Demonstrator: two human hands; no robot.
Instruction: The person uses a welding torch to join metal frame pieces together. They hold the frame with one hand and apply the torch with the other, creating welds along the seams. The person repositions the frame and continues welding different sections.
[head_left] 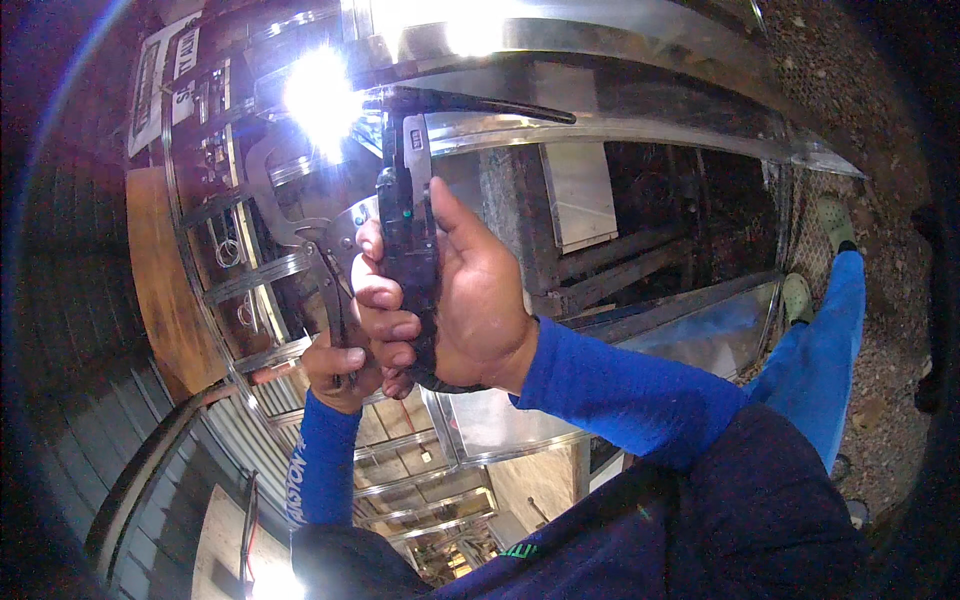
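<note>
My right hand (pixel 465 300) is wrapped around the upright black handle of a tool (pixel 408 210) with a grey lever on its upper side, the thumb lying along it. A long thin black piece (pixel 490 104) reaches right from the tool's top; its exact kind I cannot make out. Just left and lower, my left hand (pixel 335 370) grips the handles of metal C-clamp locking pliers (pixel 325 255), whose wide curved jaw reaches up and left. The two hands are close together. Intense white glare (pixel 325 100) beside the tool's top hides what is there.
A shiny metal frame (pixel 270 275) of bars and panels spans the scene behind my hands. A wooden board (pixel 175 290) stands at the left, near a dark curved pipe (pixel 140 480). At right, legs in blue trousers (pixel 840 330) and green clogs (pixel 830 222) stand beside mesh and gravel (pixel 880 400).
</note>
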